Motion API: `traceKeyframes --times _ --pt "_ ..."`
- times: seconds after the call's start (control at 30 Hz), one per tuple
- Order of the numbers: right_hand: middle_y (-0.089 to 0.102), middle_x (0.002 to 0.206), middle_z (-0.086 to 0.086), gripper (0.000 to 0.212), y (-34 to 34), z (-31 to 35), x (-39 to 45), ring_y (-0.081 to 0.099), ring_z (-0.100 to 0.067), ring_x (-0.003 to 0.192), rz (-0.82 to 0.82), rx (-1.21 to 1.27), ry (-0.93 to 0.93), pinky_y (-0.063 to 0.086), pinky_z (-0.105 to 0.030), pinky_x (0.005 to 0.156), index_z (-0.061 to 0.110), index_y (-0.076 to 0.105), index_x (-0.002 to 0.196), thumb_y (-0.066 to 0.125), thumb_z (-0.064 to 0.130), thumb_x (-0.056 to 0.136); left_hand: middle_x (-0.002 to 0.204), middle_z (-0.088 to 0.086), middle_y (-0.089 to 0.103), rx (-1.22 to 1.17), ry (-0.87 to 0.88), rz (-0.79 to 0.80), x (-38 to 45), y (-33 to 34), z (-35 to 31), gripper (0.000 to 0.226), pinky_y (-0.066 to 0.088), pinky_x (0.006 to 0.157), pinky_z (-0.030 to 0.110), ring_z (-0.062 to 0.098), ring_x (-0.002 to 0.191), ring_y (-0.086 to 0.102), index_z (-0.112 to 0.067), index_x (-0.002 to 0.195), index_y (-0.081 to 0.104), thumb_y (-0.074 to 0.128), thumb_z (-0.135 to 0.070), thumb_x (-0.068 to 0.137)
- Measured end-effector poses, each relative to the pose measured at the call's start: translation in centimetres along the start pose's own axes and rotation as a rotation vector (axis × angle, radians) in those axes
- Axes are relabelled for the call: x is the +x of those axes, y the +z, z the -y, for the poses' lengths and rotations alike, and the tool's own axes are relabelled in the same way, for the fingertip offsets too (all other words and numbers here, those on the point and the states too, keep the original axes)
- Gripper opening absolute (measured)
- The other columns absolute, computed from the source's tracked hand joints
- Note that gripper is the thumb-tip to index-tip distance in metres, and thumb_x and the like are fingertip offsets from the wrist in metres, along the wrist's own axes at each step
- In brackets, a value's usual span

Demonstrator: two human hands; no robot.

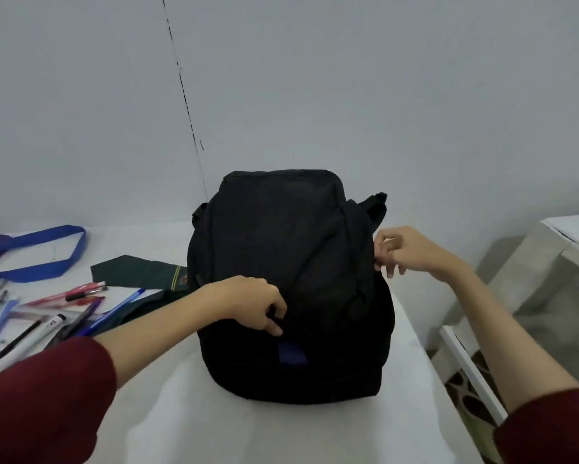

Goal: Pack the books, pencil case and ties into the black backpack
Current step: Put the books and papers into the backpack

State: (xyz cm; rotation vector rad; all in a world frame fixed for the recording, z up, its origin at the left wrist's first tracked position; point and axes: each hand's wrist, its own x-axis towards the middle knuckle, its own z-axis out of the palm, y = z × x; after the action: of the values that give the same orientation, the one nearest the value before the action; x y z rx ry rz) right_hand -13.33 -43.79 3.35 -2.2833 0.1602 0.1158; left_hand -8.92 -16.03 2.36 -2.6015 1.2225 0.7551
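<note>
Two hands work on the black backpack [291, 279], which stands upright in the middle of the white worktop [181, 413]. The left hand [248, 301] curls its grip into the fabric low on the front, just above a purple patch [293, 352]. The right hand [398, 251] pinches something at the bag's right edge, perhaps a zip pull, though dark cloth hides it. The step in hand looks like opening the bag; nothing appears packed yet. A green tie [141, 272] lies at the bag's left side, a blue tie [40, 252] farther left, and loose pens [80, 293] lie over papers there. Next, the zip must run round while the left hand braces the bag.
</note>
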Motion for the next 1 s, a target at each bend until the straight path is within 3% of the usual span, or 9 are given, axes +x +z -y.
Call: traceKeyframes --times 0.07,0.13,0.23,0.37,0.43,0.57,0.7,0.83,1.0 --pt "0.064 0.070 -0.008 0.014 -1.0 -0.5 1.7 0.053 -0.019 0.053 -0.263 0.175 0.034 0.037 -0.025 0.050 0.008 0.056 0.075 0.051 -0.001 0.084 0.077 -0.007 0.063 -0.249 0.038 0.072 1.0 -2.1 0.1 0.033 0.053 0.064 0.026 0.009 0.069 0.062 -0.021 0.101 0.067 0.060 -0.050 0.086" --pt "0.063 0.079 -0.008 0.012 -1.5 -0.8 4.0 0.053 -0.019 0.060 -0.383 0.247 0.053 0.039 -0.025 0.052 0.012 0.058 0.079 0.052 0.004 0.086 0.067 -0.004 0.065 -0.451 0.095 -0.088 2.4 -5.1 0.3 0.031 0.050 0.053 0.020 0.006 0.058 0.061 -0.017 0.094 0.071 0.059 -0.045 0.088" --pt "0.060 0.096 -0.003 0.027 -1.3 -0.9 7.7 0.053 -0.018 0.080 -0.268 0.188 0.073 0.041 -0.026 0.059 0.016 0.062 0.106 0.047 0.003 0.087 0.069 -0.006 0.066 -0.565 0.100 -0.459 5.3 -9.4 0.6 0.023 0.051 0.056 0.019 0.006 0.064 0.062 -0.019 0.089 0.071 0.057 -0.038 0.091" --pt "0.059 0.092 -0.006 0.037 -0.5 -1.7 11.3 0.054 -0.017 0.075 -0.086 0.143 0.092 0.049 -0.030 0.065 0.018 0.058 0.117 0.040 0.000 0.090 0.094 -0.006 0.069 -0.507 0.052 -0.784 10.4 -12.9 0.9 0.020 0.046 0.082 0.026 0.007 0.079 0.056 -0.020 0.094 0.072 0.053 -0.026 0.093" --pt "0.059 0.086 -0.009 0.034 -0.2 -2.4 12.8 0.056 -0.021 0.074 -0.077 0.139 0.083 0.052 -0.036 0.069 0.016 0.062 0.109 0.042 -0.002 0.088 0.108 -0.002 0.066 -0.491 0.060 -0.781 12.7 -13.7 1.1 0.022 0.040 0.089 0.023 0.010 0.095 0.057 -0.018 0.102 0.071 0.050 -0.021 0.094" --pt "0.058 0.070 -0.008 0.026 -0.1 -2.6 14.8 0.052 -0.017 0.066 -0.193 0.111 -0.043 0.042 -0.017 0.054 0.014 0.066 0.089 0.048 -0.004 0.088 0.122 0.001 0.060 -0.464 0.047 -0.736 16.4 -12.3 1.6 0.026 0.036 0.100 0.026 0.016 0.114 0.052 -0.017 0.112 0.066 0.047 -0.013 0.095" --pt "0.050 0.045 0.007 0.031 -1.3 -2.6 15.3 0.044 -0.002 0.042 -0.098 0.131 -0.023 0.036 -0.014 0.046 0.009 0.064 0.074 0.043 -0.012 0.083 0.135 -0.002 0.051 -0.450 0.033 -0.705 17.9 -11.4 2.0 0.039 0.033 0.106 0.035 0.018 0.123 0.046 -0.025 0.131 0.049 0.043 -0.013 0.095" --pt "0.042 0.057 -0.007 0.016 -3.0 -1.7 15.0 0.042 -0.010 0.048 -0.006 0.009 -0.001 0.037 -0.016 0.048 -0.007 0.057 0.069 0.046 -0.013 0.078 0.139 -0.001 0.046 -0.398 0.048 -0.657 18.1 -11.6 2.2 0.048 0.030 0.107 0.040 0.020 0.125 0.042 -0.034 0.140 0.038 0.037 -0.012 0.097" --pt "0.040 0.050 0.000 0.038 -3.5 -1.2 14.6 0.038 -0.010 0.048 -0.038 -0.137 0.009 0.030 -0.012 0.043 0.012 0.046 0.048 0.039 -0.015 0.075 0.141 -0.004 0.046 -0.404 0.045 -0.696 18.1 -11.1 2.4 0.044 0.029 0.108 0.036 0.016 0.130 0.039 -0.033 0.136 0.047 0.035 -0.013 0.098"
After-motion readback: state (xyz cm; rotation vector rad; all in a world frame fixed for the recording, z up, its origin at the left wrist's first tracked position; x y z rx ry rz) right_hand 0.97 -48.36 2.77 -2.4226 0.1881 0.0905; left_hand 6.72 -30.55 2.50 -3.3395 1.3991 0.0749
